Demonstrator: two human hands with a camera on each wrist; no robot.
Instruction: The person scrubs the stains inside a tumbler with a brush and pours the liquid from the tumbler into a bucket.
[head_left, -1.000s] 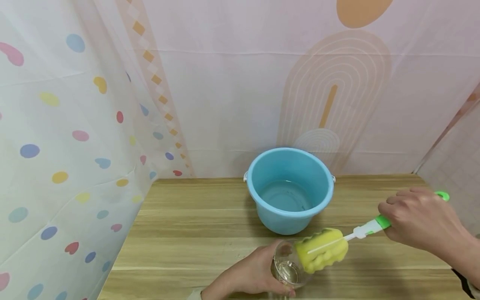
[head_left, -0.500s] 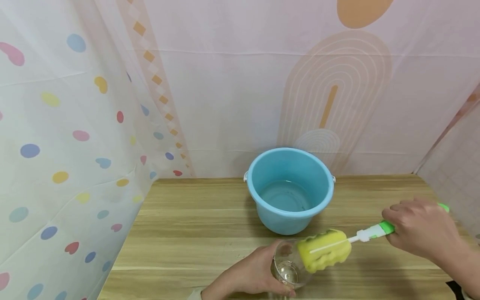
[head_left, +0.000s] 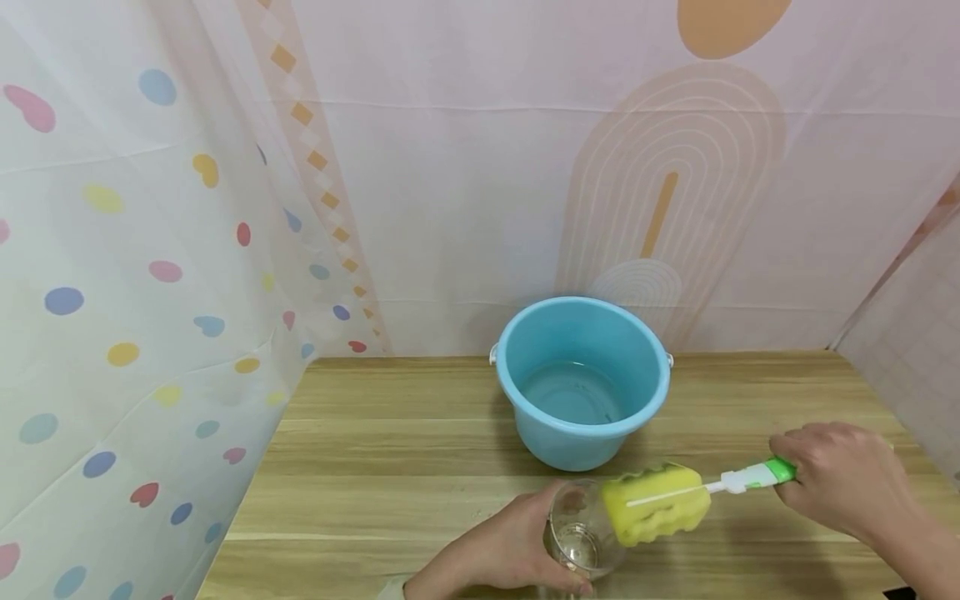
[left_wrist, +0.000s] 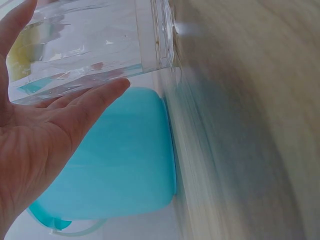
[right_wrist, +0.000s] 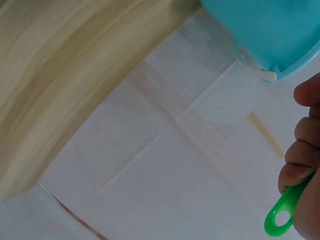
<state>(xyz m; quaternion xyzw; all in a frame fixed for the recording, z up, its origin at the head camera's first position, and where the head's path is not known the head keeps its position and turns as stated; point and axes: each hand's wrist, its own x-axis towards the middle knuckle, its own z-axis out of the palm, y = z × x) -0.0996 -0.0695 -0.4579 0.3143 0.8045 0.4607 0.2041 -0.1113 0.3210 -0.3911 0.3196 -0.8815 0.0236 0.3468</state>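
Note:
In the head view my left hand [head_left: 506, 542] holds a clear cup [head_left: 576, 525], thumb on the near side. In the left wrist view the cup [left_wrist: 95, 40] has its base close to the tabletop; whether it touches cannot be told. My right hand [head_left: 847, 479] grips the green-and-white handle of a sponge cup brush [head_left: 656, 506]. The yellow sponge head slants at the cup's mouth, overlapping its right side. How far it sits inside is unclear. The right wrist view shows the handle's green looped end [right_wrist: 281, 218] below curled fingers [right_wrist: 302, 152].
Behind the cup stands a light blue bucket [head_left: 566, 446] with shallow water in it. Water drops lie on the wooden table [head_left: 375, 467] left of the cup. Patterned curtains [head_left: 450, 208] hang along the back and both sides.
My right hand has shifted down and slightly right, and the brush has drawn a little to the right with its handle lying flatter. The left hand and cup have barely moved.

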